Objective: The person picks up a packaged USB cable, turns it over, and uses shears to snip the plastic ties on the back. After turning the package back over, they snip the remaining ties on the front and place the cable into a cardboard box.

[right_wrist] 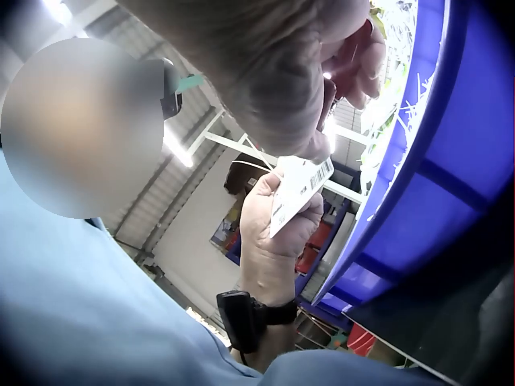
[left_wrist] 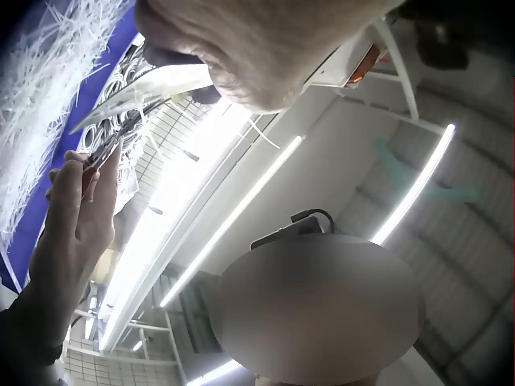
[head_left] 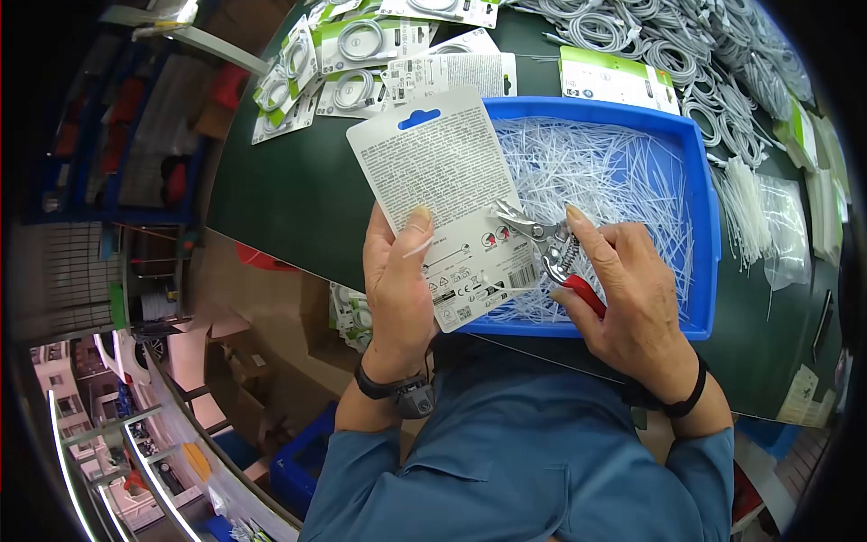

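My left hand [head_left: 397, 294] holds a white printed cardboard package card [head_left: 438, 158] upright, thumb on its text side and the other fingers behind. A thin white plastic tie end [head_left: 418, 247] sticks out by the thumb, and another lies near the barcode. In my right hand [head_left: 641, 294] is a pair of spring-loaded hand pruners [head_left: 553, 244] with red handles, the fingers around them. Their blades overlap the card's right edge in the head view. Below the card and pruners stands a blue tray [head_left: 710, 226] full of thin white plastic strips [head_left: 587, 172].
Packaged cables [head_left: 361, 41] on green-and-white cards lie at the back left of the dark green table [head_left: 280, 194]. Coiled grey cables [head_left: 650, 45] are heaped at the back right. A bundle of white ties [head_left: 745, 212] and a clear plastic bag [head_left: 786, 230] lie right of the tray.
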The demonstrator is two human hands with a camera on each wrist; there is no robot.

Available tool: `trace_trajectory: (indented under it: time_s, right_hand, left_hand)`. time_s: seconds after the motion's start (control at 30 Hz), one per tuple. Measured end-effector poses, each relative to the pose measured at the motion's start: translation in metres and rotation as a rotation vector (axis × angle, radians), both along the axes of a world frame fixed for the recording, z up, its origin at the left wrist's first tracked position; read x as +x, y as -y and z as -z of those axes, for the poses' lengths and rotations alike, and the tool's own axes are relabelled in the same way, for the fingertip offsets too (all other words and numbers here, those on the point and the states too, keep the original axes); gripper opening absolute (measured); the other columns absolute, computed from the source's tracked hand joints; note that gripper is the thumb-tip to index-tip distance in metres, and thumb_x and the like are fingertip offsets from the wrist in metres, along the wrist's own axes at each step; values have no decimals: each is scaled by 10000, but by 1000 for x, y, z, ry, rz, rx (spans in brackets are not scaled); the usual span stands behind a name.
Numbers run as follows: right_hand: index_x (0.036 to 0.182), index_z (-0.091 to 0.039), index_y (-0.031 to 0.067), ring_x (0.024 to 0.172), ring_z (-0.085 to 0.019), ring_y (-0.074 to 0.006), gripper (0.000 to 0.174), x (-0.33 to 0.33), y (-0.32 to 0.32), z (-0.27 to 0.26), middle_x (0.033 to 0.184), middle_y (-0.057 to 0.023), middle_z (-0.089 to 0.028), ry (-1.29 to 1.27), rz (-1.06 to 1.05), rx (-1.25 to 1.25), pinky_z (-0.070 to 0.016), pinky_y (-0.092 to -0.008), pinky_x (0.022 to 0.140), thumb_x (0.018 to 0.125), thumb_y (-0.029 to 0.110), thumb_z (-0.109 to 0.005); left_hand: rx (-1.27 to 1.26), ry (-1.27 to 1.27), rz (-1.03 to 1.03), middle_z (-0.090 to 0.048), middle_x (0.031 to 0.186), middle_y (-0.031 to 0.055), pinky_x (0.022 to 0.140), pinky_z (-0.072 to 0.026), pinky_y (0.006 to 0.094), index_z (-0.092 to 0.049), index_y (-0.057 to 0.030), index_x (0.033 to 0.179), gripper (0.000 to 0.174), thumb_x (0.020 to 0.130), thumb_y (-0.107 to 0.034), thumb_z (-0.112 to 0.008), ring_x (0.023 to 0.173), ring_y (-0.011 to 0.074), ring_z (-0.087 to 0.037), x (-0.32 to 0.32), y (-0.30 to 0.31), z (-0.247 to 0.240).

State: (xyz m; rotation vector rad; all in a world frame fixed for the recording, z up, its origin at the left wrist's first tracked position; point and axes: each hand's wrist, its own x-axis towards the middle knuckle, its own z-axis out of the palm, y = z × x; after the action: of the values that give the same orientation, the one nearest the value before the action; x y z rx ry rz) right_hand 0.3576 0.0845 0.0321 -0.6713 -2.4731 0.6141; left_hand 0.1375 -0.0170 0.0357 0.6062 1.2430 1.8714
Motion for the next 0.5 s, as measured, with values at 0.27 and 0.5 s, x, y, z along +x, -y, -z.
trace_trajectory:
  time_s: [0.27,0.5]
  right_hand:
    - [1543,-545,64,896,-582,-301,884,2,3,5,1026,-141,-588,60,49,81,-507,-418,736,746,144,-918]
    - [1541,-551,61,799,-583,-268,885,10,7,12,938,-111,-576,6,68,59,-495,-391,644,736,114,-916]
  left_hand:
    - [38,0,24,-644,1368,156,1063,-504,339,-462,40,1501,451,1097,-155,-512,1204,171,-643,13,-2,10]
    - [89,8,-2,-643,1358,143,1059,-493,329,-453,30,1515,462,1097,-158,-512,1194,159,-636,27,-5,10]
